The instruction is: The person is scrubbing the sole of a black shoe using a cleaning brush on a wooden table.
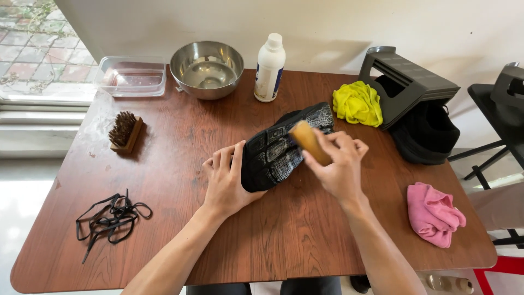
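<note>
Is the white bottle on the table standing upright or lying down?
Upright. The white bottle stands on its base on the table, its cap on and pointing up, beside the metal bowl.

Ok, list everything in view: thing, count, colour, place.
shoe: 1, black and grey, table centre, sole up
wooden brush: 1, tan, in right hand, on the shoe
bristle brush: 1, brown, table left
laces: 1 bundle, black, front left
steel bowl: 1, silver, back
plastic tray: 1, clear, back left
bottle: 1, white, back centre
yellow cloth: 1, back right
pink cloth: 1, front right
second shoe: 1, black, right edge
step stool: 1, grey, right
table: 1, brown wood
left hand: steadies the shoe
right hand: grips the wooden brush
</note>
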